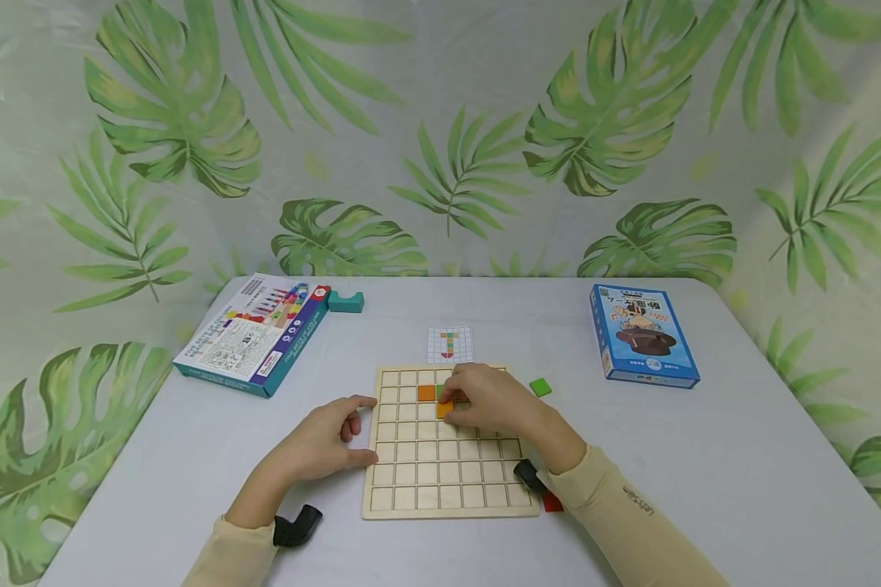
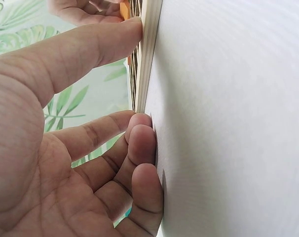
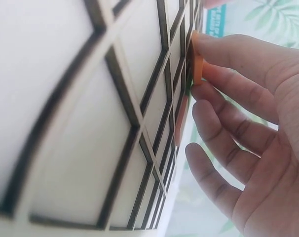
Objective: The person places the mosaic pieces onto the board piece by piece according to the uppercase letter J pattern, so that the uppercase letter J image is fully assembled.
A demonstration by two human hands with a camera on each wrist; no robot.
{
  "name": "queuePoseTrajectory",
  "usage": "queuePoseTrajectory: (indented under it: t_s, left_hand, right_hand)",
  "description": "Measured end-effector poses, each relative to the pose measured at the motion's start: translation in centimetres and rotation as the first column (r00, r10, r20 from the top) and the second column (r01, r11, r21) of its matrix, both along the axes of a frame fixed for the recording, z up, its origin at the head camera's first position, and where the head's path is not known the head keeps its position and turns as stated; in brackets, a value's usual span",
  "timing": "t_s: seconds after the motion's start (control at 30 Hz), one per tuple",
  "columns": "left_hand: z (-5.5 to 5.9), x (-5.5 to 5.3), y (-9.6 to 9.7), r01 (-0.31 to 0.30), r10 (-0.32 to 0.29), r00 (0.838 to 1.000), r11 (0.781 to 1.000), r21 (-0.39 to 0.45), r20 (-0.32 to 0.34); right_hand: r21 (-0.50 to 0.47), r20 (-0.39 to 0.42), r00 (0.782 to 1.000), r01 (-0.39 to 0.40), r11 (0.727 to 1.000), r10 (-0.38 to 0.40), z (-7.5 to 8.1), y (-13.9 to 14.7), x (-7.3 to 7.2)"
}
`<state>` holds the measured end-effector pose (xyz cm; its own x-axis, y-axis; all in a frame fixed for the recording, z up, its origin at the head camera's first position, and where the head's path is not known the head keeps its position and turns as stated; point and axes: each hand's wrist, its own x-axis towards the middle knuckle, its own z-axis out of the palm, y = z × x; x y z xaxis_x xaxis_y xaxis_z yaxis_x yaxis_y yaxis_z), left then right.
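A wooden grid board (image 1: pixel 416 473) lies flat on the table. Beside its left edge is my left hand (image 1: pixel 323 436), with thumb and index finger spread apart and their tips touching the rim; the other fingers bend loosely in the left wrist view. My right hand (image 1: pixel 495 399) reaches over the upper part of the board. Between thumb and index finger it pinches an orange square tile (image 3: pixel 198 64), tilted against the grid. Another orange tile (image 1: pixel 427 393) occupies a cell up and to the left. A green tile (image 1: pixel 440 391) beside that one is partly covered by the right fingers.
A pattern card (image 1: pixel 463 346) lies behind the board. To the right are a loose green tile (image 1: pixel 540 387) and a red piece (image 1: pixel 553 502) partly under the right wrist. A game box (image 1: pixel 253 338) and teal block (image 1: pixel 347 302) stand back left, a blue box (image 1: pixel 642 334) back right.
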<state>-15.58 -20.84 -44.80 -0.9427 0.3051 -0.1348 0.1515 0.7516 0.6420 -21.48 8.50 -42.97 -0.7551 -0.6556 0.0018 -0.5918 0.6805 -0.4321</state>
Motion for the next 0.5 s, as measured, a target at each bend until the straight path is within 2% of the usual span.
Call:
queuePoseTrajectory:
  t_s: [0.5]
  left_hand:
    - [0.04,-0.06,-0.08,0.009,-0.009,1.0,1.0,0.003,-0.003]
  right_hand:
    - [-0.006,0.026,1.0,-0.004,1.0,0.004,-0.08,-0.1,-0.1]
